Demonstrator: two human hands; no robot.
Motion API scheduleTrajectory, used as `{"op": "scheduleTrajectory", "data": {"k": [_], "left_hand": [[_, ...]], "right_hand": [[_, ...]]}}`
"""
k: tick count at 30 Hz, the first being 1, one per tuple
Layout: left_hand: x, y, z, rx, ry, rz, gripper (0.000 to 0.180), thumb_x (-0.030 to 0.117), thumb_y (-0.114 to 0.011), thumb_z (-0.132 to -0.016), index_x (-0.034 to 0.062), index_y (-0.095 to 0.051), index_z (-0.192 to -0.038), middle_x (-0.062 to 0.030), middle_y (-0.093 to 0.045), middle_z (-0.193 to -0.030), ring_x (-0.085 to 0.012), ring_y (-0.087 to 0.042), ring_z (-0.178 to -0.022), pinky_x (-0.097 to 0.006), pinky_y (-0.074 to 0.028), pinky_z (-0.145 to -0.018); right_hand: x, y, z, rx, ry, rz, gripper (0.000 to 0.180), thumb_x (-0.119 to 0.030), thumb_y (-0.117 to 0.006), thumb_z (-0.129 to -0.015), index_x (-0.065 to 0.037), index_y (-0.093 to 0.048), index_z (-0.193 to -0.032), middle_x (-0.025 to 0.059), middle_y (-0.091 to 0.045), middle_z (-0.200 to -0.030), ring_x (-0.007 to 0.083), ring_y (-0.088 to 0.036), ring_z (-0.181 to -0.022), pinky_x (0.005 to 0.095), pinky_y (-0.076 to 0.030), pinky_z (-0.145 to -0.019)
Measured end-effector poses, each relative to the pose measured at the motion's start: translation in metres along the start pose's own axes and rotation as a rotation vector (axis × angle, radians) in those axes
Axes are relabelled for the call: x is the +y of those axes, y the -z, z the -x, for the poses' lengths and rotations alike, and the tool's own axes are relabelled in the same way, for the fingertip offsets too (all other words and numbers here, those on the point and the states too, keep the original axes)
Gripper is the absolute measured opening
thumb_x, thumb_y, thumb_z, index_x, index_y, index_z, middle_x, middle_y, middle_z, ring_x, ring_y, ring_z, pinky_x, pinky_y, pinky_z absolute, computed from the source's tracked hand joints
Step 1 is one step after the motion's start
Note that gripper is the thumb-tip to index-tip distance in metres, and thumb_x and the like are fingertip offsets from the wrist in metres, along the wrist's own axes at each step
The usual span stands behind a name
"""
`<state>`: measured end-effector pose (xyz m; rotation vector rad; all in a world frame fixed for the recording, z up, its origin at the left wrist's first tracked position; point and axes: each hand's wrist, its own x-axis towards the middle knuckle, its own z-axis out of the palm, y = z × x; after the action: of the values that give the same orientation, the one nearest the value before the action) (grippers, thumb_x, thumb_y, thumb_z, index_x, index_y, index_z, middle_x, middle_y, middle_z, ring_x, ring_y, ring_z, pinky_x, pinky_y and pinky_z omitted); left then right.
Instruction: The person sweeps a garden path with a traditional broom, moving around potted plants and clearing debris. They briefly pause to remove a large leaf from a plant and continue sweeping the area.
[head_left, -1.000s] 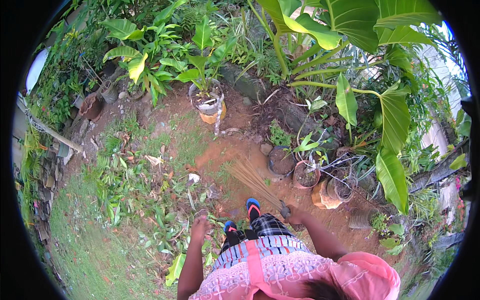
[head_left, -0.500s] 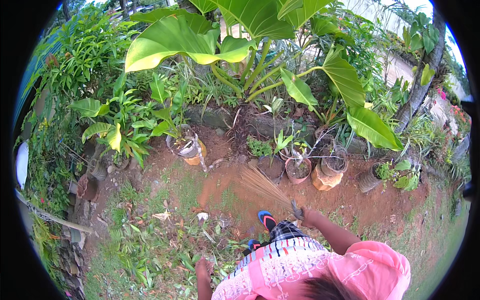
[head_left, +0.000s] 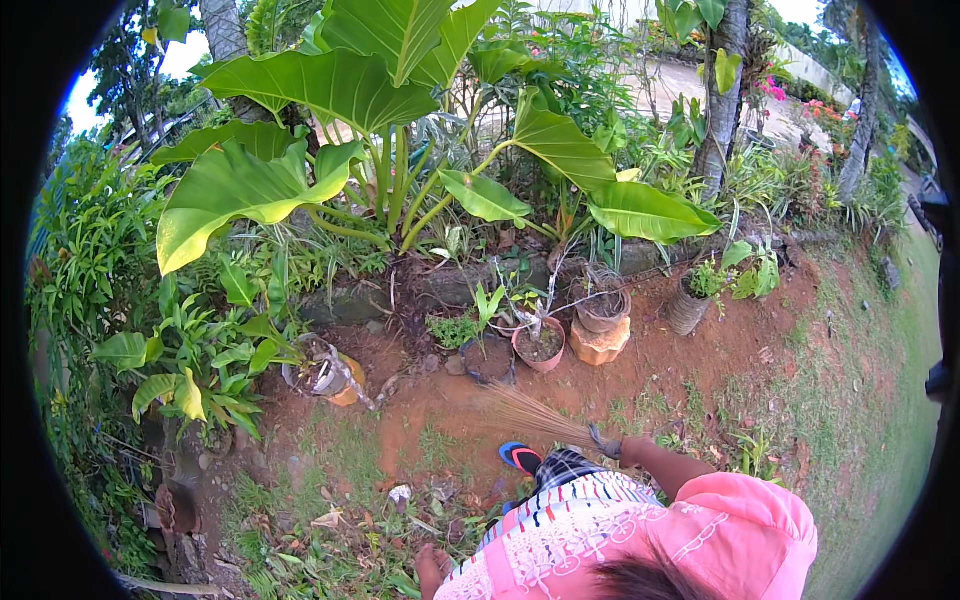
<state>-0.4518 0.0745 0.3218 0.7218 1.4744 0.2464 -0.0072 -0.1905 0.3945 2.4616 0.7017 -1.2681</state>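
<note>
My right hand (head_left: 637,452) is closed around the bound grey end of a stick broom (head_left: 545,418). Its thin tan bristles fan out to the left, low over the bare reddish soil, with their tips just in front of a dark flowerpot (head_left: 488,358). My left hand (head_left: 432,563) hangs low beside my body, above leafy litter (head_left: 350,550). Nothing shows in it, and its fingers are too small and partly hidden to make out. One foot in a blue and red flip-flop (head_left: 520,458) stands just left of the broom's bound end.
Along a low stone edging stand a terracotta pot (head_left: 540,350), a pot on an orange-yellow base (head_left: 600,345), a ridged grey pot (head_left: 688,308) and a tilted pot (head_left: 325,372) at left. A large-leaved plant (head_left: 330,90) spreads behind. Grass (head_left: 850,400) lies to the right.
My view has turned to the right, so the pots and large plant sit further left. The broom has swung slightly, its bristles lying flatter and further from the edging.
</note>
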Motion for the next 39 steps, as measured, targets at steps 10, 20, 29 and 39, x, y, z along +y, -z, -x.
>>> {"op": "scheduleTrajectory", "data": {"k": [10,20,29,39], "left_hand": [[0.028,-0.017,0.010,-0.033,0.002,0.113,0.019,0.030,-0.053,-0.085,0.0149,-0.048,-0.096,0.0009,-0.052,-0.072,-0.0123,-0.050,-0.063,-0.027,-0.039,-0.054],[0.057,-0.043,0.015,-0.098,-0.069,0.094,0.021,0.028,-0.054,-0.084,0.0135,-0.050,-0.097,0.0005,-0.054,-0.073,-0.0130,-0.053,-0.062,-0.027,-0.041,-0.053],[0.038,-0.032,0.014,-0.084,-0.006,0.015,0.023,0.032,-0.055,-0.083,0.0142,-0.050,-0.097,0.0010,-0.051,-0.075,-0.0122,-0.049,-0.065,-0.028,-0.040,-0.058],[0.034,-0.052,-0.005,-0.086,0.031,-0.001,0.022,0.031,-0.052,-0.085,0.0143,-0.050,-0.099,0.0013,-0.050,-0.074,-0.0109,-0.047,-0.063,-0.027,-0.038,-0.057]], "right_hand": [[-0.014,0.006,0.029,0.080,0.017,-0.125,0.043,-0.022,-0.060,-0.070,-0.003,-0.053,-0.108,0.0139,-0.058,-0.108,0.0254,-0.057,-0.099,0.0369,-0.047,-0.081],[-0.059,0.030,0.038,0.142,0.157,-0.177,0.062,-0.033,-0.060,-0.071,-0.002,-0.041,-0.121,0.0164,-0.053,-0.116,0.0277,-0.052,-0.107,0.0385,-0.042,-0.088],[-0.041,0.013,0.037,0.160,0.142,-0.160,0.054,-0.032,-0.061,-0.071,-0.002,-0.047,-0.113,0.0168,-0.056,-0.111,0.0293,-0.053,-0.104,0.0384,-0.042,-0.088],[-0.032,0.007,0.051,0.083,0.003,-0.283,0.062,-0.044,-0.063,-0.071,-0.004,-0.046,-0.115,0.0165,-0.054,-0.115,0.0272,-0.052,-0.107,0.0380,-0.043,-0.087]]}}
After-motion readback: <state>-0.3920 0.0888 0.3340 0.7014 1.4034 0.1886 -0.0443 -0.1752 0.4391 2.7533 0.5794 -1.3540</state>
